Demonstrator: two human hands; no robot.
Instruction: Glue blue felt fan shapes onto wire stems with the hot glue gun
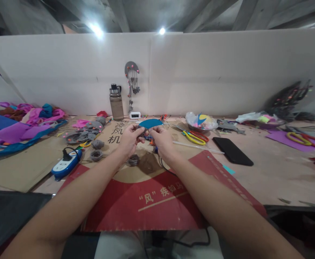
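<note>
Both my hands meet above the middle of the table and pinch a blue crescent-shaped felt piece [150, 123] between them. My left hand [130, 138] grips its left end with closed fingers. My right hand [161, 140] pinches its lower right edge. The piece is held flat and level, a little above the cardboard sheet [152, 201] with red print that covers the table in front of me. A small dark felt coil [133, 160] lies on the cardboard just below my left hand.
A blue-white power strip [65, 163] lies at left beside grey felt rolls [96, 149]. Coloured felt heaps [22, 122] fill the far left. A water bottle [116, 102] stands at the wall. Yellow-red scissors [195, 137], a black phone [233, 151] and a bowl [202, 122] lie right.
</note>
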